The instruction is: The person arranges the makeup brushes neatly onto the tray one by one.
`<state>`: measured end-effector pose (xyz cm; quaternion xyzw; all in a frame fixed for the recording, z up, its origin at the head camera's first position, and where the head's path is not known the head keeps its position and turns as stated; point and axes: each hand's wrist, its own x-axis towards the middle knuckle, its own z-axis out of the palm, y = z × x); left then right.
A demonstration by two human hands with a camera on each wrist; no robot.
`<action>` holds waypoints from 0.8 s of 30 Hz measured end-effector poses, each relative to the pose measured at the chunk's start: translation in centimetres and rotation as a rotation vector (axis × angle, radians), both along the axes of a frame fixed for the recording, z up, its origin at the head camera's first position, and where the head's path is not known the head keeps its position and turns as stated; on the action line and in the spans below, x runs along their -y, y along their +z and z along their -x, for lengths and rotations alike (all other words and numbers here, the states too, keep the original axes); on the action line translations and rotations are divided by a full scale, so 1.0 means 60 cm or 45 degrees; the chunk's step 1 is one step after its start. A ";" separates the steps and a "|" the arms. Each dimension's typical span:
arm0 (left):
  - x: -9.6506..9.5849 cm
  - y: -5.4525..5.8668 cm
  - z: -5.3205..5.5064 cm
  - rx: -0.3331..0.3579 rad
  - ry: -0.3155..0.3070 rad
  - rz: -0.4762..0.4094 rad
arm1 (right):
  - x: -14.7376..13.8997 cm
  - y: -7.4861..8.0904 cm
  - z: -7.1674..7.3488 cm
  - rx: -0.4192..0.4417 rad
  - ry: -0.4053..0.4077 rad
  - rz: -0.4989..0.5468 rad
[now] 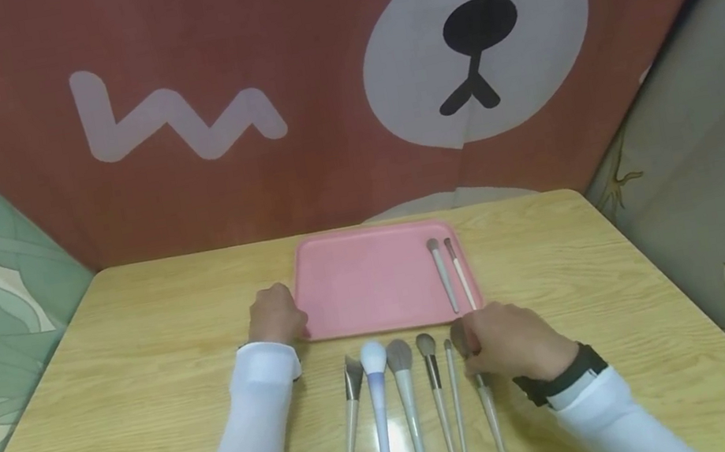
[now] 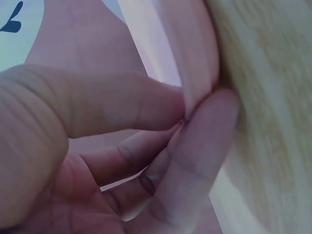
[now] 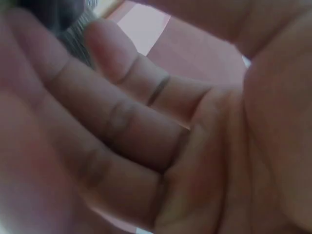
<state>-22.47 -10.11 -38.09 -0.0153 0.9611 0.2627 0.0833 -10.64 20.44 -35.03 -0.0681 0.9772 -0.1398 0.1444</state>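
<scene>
My left hand (image 1: 277,316) pinches the left rim of a pink tray (image 1: 372,280) between thumb and fingers; the left wrist view shows the tray's edge (image 2: 197,53) held there. At the tray's front right corner, my right hand (image 1: 517,340) grips a makeup brush (image 1: 491,416) near its head, the rightmost in a row on the table. Its dark bristles (image 3: 82,44) show at the fingertips in the right wrist view; the thumb's contact is hidden. Two smaller brushes, a grey-headed one (image 1: 444,276) and a thin one (image 1: 461,277), lie on the tray's right side.
Left of the held brush lie several others: a thin brush (image 1: 458,410), a dark-ferruled one (image 1: 438,397), a grey-headed one (image 1: 407,394), a white-headed one (image 1: 380,407) and an angled one (image 1: 353,427). The wooden table (image 1: 148,406) meets a printed cloth (image 1: 222,201) behind.
</scene>
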 end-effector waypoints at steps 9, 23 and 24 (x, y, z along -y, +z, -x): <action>0.004 -0.001 0.001 -0.013 -0.019 -0.006 | -0.011 0.003 0.005 0.077 -0.027 0.012; 0.003 -0.003 0.002 -0.024 -0.022 -0.012 | -0.015 0.012 0.006 0.098 -0.022 0.133; 0.004 -0.003 0.002 -0.024 -0.022 -0.011 | -0.015 0.014 0.006 0.096 -0.016 0.140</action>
